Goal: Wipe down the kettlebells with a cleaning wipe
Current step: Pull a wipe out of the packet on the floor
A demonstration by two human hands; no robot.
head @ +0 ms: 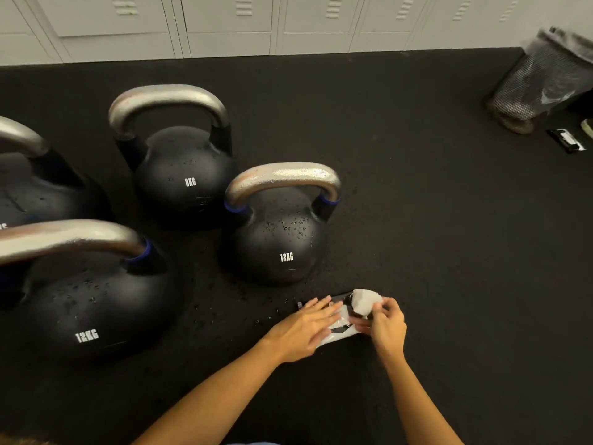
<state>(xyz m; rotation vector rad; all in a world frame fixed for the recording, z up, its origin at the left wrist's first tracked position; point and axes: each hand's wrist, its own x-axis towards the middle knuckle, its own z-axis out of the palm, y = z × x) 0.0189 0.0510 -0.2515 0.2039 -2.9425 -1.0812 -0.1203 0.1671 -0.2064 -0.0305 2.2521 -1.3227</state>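
On the black rubber floor (417, 187), just in front of the nearest kettlebell (276, 239), my left hand (305, 329) lies flat and open, pressing down the wipe packet (337, 332). My right hand (385, 322) pinches a white wipe (365, 301) between thumb and fingertips, partly drawn from the packet opening. Risk: if the left hand lifts, the packet may rise with the wipe; a fast pull may tear the sheet or drag out a second one. Four kettlebells stand to the left, apart from both hands, with droplets visible on their bodies and handles; wet handles may slip during wiping. Droplets also speckle the floor. White lockers (224, 24) line the far wall; a mesh bin (539, 81) stands far right.
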